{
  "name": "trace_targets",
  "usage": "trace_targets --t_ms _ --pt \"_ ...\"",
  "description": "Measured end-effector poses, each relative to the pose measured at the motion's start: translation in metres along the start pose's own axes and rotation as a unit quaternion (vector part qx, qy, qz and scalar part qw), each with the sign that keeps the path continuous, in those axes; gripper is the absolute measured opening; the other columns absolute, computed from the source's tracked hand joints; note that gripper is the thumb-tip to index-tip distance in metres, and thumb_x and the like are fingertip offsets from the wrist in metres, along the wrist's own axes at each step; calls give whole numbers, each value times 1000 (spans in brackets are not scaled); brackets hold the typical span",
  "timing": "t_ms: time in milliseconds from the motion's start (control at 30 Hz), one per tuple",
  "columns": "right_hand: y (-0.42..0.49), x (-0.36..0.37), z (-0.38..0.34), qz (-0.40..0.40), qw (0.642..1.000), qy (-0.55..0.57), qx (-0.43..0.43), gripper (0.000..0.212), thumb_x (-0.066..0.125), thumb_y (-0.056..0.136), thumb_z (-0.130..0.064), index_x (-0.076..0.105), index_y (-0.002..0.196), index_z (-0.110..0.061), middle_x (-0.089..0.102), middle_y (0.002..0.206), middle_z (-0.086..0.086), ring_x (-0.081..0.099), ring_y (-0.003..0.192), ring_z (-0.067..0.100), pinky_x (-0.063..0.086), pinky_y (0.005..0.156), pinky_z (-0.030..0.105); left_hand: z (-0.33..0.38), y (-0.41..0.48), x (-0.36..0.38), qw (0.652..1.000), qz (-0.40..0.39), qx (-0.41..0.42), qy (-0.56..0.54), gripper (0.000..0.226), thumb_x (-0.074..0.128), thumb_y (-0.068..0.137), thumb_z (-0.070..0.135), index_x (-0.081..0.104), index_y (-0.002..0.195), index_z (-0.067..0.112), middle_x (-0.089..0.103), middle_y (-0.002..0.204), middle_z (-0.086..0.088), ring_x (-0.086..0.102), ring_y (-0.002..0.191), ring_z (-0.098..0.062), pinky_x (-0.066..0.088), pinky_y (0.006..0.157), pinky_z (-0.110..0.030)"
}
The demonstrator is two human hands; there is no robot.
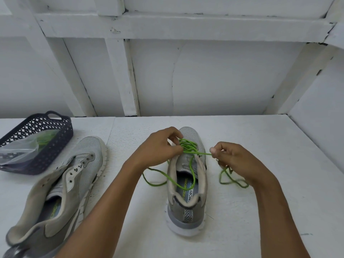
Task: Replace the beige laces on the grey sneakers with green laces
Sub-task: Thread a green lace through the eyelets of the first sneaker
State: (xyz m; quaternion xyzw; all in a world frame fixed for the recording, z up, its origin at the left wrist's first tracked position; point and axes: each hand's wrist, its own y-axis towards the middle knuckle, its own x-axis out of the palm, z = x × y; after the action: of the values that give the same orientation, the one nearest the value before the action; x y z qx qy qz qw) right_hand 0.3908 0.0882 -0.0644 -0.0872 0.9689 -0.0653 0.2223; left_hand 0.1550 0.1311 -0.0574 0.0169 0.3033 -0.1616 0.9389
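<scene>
As I look down at table (279,202): unlaced grey sneaker (61,192) near left; second sneaker (186,213) centre, heel toward me. My left hand (160,146) pinches green lace (188,146) over its eyelets. Right hand (236,161) pinches strand taut. Basket (55,146) far left.

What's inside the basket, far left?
The basket holds a clear plastic bag with something green showing through it, likely laces. The crumpled bag and the lattice wall hide anything else at the bottom.
</scene>
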Motion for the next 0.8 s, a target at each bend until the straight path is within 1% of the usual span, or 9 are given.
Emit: trace_targets --t_ms 67,200,300,367,433,533,600,700,800 --pt "-2 -5 1 -29 1000 -1 9 29 71 82 -41 61 76 -15 41 60 1 33 58 14 30 54 18 7 -4 1 999 22 42 18 15 65 86 15 66 91 29 67 90 10 59 75 -6 49 68 -20" --pt "1 -20 16 -24 991 -110 70 14 76 83 -14 64 85 -20 48 66 -7 43 62 14 39 64 30 20 -11 1 996 -17 86 33 16 63 87 9 69 84 24 66 77 10 59 74 -4 46 65 -15" --pt "3 -23 25 62 968 -222 96 31 75 84 -21 56 108 -24 53 107 -7 52 99 15 45 83 32 20 -11 1 995 -10 88 43 17 63 87 9 69 85 24 65 76 11 57 72 -1 43 64 -11" --pt "1 -25 31 107 952 -265 108 47 76 83 -32 49 120 -23 45 115 -6 45 114 19 42 95 38 21 -11 2 995 -6 88 44 17 63 88 9 69 86 25 64 76 11 56 72 0 43 64 -12" --pt "-1 -27 36 123 952 -244 137 43 74 85 -36 48 115 -19 48 111 -3 49 108 19 42 88 35 23 -12 2 995 -8 92 50 18 62 88 9 68 86 26 64 77 11 57 73 -2 45 65 -15" --pt "-3 -28 41 125 960 -181 174 17 59 96 -30 56 98 -13 63 101 2 59 93 21 48 80 35 25 -11 4 992 -19 94 77 18 62 89 11 69 86 27 67 79 7 58 75 -9 46 68 -21" --pt "2 -24 45 140 954 -197 179 21 53 99 -29 63 93 -11 68 97 7 62 87 23 52 80 36 26 -9 5 990 -26 93 104 16 62 89 14 71 87 26 68 79 8 56 71 -7 43 64 -18" --pt "9 -9 46 134 943 -241 188 26 63 93 -38 66 89 -12 66 84 1 56 74 12 43 61 26 26 -9 8 985 -28 96 142 11 63 93 28 72 88 23 62 72 13 53 65 1 38 59 -15" --pt "11 7 47 162 945 -234 162 27 71 84 -46 58 83 -22 61 80 -6 53 71 7 38 57 25 27 -7 13 977 -13 97 187 31 59 93 49 71 81 23 64 74 7 56 69 -8 45 64 -29"
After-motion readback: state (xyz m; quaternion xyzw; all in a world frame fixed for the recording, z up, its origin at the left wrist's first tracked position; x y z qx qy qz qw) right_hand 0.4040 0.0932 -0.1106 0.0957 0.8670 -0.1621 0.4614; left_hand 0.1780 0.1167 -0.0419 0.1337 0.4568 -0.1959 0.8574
